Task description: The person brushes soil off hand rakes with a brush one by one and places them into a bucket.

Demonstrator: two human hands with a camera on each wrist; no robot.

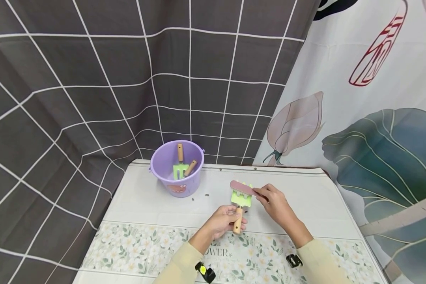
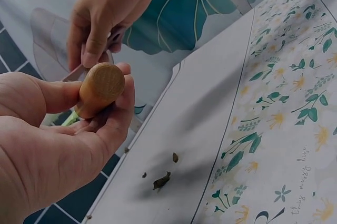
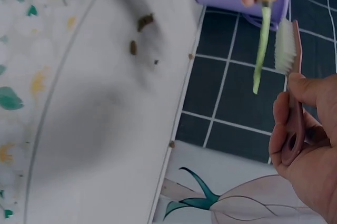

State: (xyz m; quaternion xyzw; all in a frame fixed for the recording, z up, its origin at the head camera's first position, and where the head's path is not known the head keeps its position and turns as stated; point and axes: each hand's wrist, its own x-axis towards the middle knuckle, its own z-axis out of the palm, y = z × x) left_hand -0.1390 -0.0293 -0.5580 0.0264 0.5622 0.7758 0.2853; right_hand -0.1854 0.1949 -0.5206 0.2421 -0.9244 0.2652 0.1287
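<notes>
My left hand [image 1: 221, 221] grips the wooden handle [image 2: 101, 91] of a small garden rake with a light green head [image 1: 240, 198], held above the table. In my right hand [image 1: 275, 203] is a pink brush [image 1: 242, 187], pinched by its handle, pale bristles [image 3: 285, 47] facing the rake. From the head view the brush overlaps the rake's prongs. In the right wrist view the green head shows edge-on beside the bristles. A purple bucket [image 1: 163, 165] stands to the left, holding a green garden fork [image 1: 180, 167] and another wooden-handled tool [image 1: 190, 168] whose head is hidden.
Dark crumbs of dirt [image 2: 161, 181] lie on the white table [image 1: 287, 189] below the hands. A floral band [image 1: 135, 244] runs along its near side. Behind hangs a dark gridded curtain [image 1: 213, 98], with a white printed cloth [image 1: 326, 79] at the right.
</notes>
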